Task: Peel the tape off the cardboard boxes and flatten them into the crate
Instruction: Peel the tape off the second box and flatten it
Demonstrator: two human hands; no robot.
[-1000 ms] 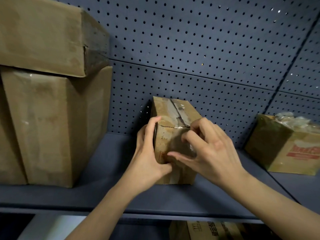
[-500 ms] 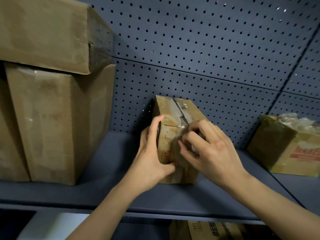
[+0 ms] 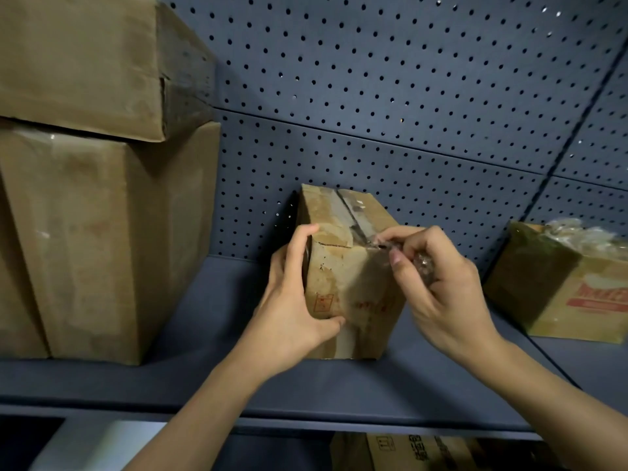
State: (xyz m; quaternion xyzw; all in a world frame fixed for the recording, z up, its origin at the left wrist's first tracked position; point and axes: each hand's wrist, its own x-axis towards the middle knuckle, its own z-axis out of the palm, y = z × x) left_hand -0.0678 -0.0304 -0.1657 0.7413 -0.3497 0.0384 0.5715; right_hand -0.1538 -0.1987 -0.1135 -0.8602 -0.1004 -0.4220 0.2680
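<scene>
Evidently the right hand (image 3: 445, 287), which a second before picked at the small box (image 3: 343, 266) mid-shelf (image 3: 204, 379), had lifted clear tape (image 3: 419, 263) off its front, pinching it; the left hand (image 3: 292, 300) clasped the box's left edge; peeling had begun.

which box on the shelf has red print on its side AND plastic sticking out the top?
The far-right box: red label, crumpled plastic on top.

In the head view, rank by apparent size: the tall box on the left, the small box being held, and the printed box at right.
1. Tall left box, though nearest the camera.
2-3. Held small box and printed right box look alike; the latter is cropped.
</scene>
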